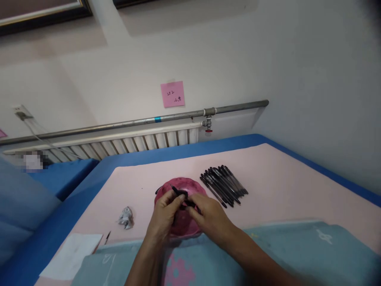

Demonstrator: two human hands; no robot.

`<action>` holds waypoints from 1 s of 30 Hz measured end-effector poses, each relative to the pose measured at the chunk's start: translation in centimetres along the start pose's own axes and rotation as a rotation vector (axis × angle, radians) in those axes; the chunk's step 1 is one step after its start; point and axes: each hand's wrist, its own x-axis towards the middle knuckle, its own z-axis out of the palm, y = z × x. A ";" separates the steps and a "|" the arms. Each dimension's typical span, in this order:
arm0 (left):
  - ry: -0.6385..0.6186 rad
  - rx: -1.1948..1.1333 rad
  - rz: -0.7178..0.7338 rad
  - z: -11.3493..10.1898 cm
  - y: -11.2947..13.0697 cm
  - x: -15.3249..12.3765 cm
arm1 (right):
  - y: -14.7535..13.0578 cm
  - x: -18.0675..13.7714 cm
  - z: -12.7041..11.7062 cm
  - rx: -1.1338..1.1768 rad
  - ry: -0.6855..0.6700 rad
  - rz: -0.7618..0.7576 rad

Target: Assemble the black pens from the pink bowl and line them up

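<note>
Over a deep pink scalloped dish, both hands are closed and close together. My left hand pinches a black pen, whose narrow tip points up and to the left. My right hand has its fingers closed around dark material at the pen's lower right end; whether that is the pen itself or a separate piece I cannot make out. More dark parts show in the dish, partly hidden by the hands. Right of the dish lies a row of several black capped pens.
On the pink table cover lie a crumpled grey-white wad, a thin dark pen refill or tip and a white sheet of paper. A teal cloth covers the near edge. A radiator and wall stand behind.
</note>
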 end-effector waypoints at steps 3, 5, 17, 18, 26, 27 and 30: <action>0.154 0.294 0.190 -1.1 -0.1 0.8 | 0.2 0.2 -0.3 0.028 0.035 0.050; 0.238 0.558 0.289 -1.7 -0.6 1.6 | 0.3 0.3 -0.4 0.023 0.070 0.074; 0.288 0.652 0.130 -1.9 -2.7 3.5 | 0.3 0.2 -0.4 0.016 0.044 0.034; 0.294 0.647 0.134 -1.9 -2.5 3.4 | 0.3 0.2 -0.4 0.013 0.041 0.036; 0.157 0.030 -0.002 -3.0 1.0 1.1 | 0.3 0.3 -0.8 0.027 -0.021 0.046; 0.157 -0.020 -0.008 -3.1 1.3 0.8 | 0.2 0.3 -0.8 0.026 -0.029 0.044; 0.174 -0.121 -0.034 -3.2 1.7 0.5 | 0.3 0.3 -0.7 0.021 -0.044 0.040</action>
